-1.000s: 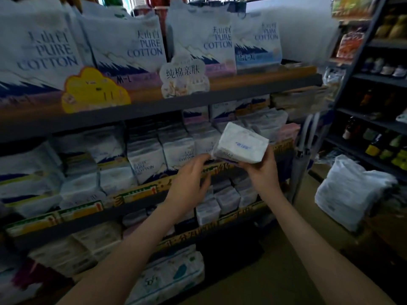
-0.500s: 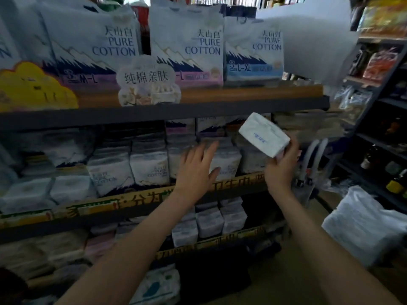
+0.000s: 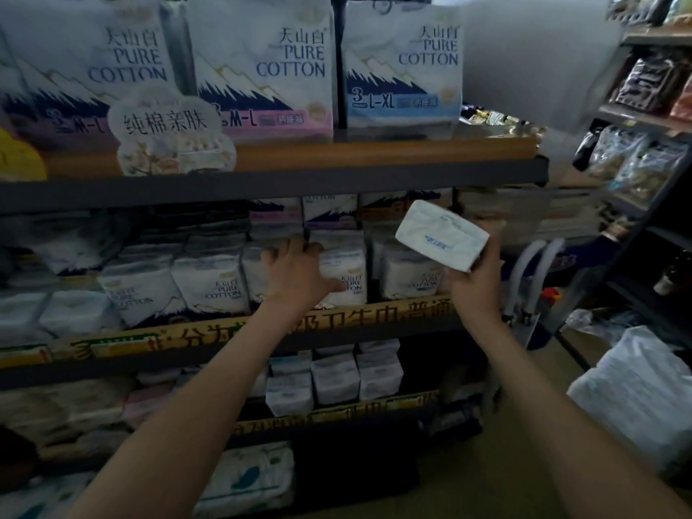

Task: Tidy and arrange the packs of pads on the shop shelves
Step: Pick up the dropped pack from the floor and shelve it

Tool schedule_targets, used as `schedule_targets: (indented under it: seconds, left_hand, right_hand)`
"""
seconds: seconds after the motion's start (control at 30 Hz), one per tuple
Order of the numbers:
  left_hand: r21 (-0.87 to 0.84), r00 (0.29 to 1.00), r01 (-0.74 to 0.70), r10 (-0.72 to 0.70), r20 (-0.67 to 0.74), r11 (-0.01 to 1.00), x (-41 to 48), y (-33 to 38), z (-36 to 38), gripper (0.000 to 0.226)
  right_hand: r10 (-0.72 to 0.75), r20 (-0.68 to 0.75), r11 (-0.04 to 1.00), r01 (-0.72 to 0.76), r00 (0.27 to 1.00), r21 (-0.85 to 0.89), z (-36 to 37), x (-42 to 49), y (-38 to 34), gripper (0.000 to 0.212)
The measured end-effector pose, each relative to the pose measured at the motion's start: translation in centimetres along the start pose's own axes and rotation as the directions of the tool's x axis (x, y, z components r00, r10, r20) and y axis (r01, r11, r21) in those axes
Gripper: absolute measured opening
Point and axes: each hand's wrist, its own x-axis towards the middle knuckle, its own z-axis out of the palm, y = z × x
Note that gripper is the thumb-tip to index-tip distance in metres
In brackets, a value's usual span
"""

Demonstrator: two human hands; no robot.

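Head camera: the right hand [image 3: 473, 290] holds a small white soft plastic pack with blue print [image 3: 442, 239] from below. Its fingers are curled up round the pack's near end, and the pack is tilted with its far corner raised. The pack is a flat, pillowy rectangle, creased at the seams. It hangs in open air in front of the middle shelf. A dark metal shelf edge [image 3: 374, 177] runs above that grip and a yellow printed shelf strip [image 3: 374, 312] runs below it. To the left of that grip, the left hand [image 3: 299, 273] grips a white upright pack with dark lettering [image 3: 344, 271], fingers hooked over its top and thumb across its face. One more such pack stands between the two hands. At least five show in that front row, packed side by side. Above both hands stand three large white PURE COTTON bags [image 3: 262, 69].
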Motion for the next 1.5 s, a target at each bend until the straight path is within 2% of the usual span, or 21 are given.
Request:
schedule_targets:
  seconds: [0.13,0.2,0.3,0.43,0.5,0.63,0.77,0.83,0.93,1.07,1.17,1.3,1.5]
  left_hand:
    - [-0.039,0.999,0.038,-0.037,0.011,0.999,0.4,-0.1,0.1,0.085]
    - [-0.065,0.999,0.015,-0.013,0.031,0.998,0.4,-0.1,-0.2,0.085]
    - [-0.069,0.997,-0.019,0.024,0.068,0.997,0.6,0.0,-0.6,0.085]
    - [-0.150,0.997,-0.056,0.063,0.046,0.987,0.9,-0.5,-0.7,0.080]
    - [-0.227,0.995,-0.065,0.079,0.057,0.972,0.9,-0.8,-0.9,0.078]
    - [-0.264,0.992,-0.087,0.106,0.061,0.961,1.1,-1.1,-1.2,0.077]
    - [-0.245,0.989,-0.142,0.146,-0.004,0.959,1.1,-1.6,-0.6,0.077]
    - [-0.202,0.969,-0.245,0.231,-0.091,0.948,0.5,-1.6,-0.7,0.075]
    - [-0.163,0.899,-0.409,0.365,-0.243,0.898,-0.4,-1.4,-1.0,0.069]
    - [-0.232,0.907,-0.387,0.324,-0.268,0.892,-0.6,-1.8,-2.2,0.073]
    - [-0.288,0.942,-0.315,0.260,-0.211,0.905,-0.3,-3.0,-2.4,0.072]
    - [-0.197,0.921,-0.359,0.312,-0.236,0.912,-0.5,-3.0,-1.9,0.066]
    - [0.015,0.861,-0.437,0.423,-0.283,0.899,1.0,-2.5,-1.5,0.065]
  right_hand:
    - [-0.079,0.022,0.996,0.078,0.997,0.038,0.0,-0.1,-0.2,0.053]
    - [-0.158,0.062,0.987,0.158,0.985,0.002,0.2,0.0,-0.3,0.055]
    - [-0.196,0.089,0.979,0.200,0.976,-0.030,0.4,0.4,-0.5,0.063]
    - [-0.168,0.095,0.984,0.162,0.981,0.068,0.3,0.3,-0.7,0.036]
    - [-0.130,0.085,0.983,0.117,0.988,0.138,0.4,0.3,-0.8,0.038]
    - [-0.128,0.098,0.984,0.114,0.987,0.134,1.0,0.0,-1.3,0.040]
    - [-0.170,0.104,0.983,0.161,0.980,0.090,1.4,-0.9,-1.5,0.036]
    - [-0.170,0.090,0.982,0.160,0.981,0.101,1.7,-1.3,-1.9,0.039]
    - [-0.140,0.064,0.983,0.132,0.988,0.126,2.3,-1.7,-2.3,0.036]
    - [-0.093,0.033,0.974,0.084,0.995,0.211,3.0,-1.6,-1.9,0.038]
    - [-0.082,0.030,0.986,0.077,0.996,0.150,3.3,-1.7,-2.1,0.048]
    - [-0.059,0.023,0.992,0.056,0.998,0.113,3.7,-2.3,-2.4,0.057]
    - [-0.051,-0.019,0.994,0.052,0.999,0.091,3.2,-2.5,-2.5,0.055]
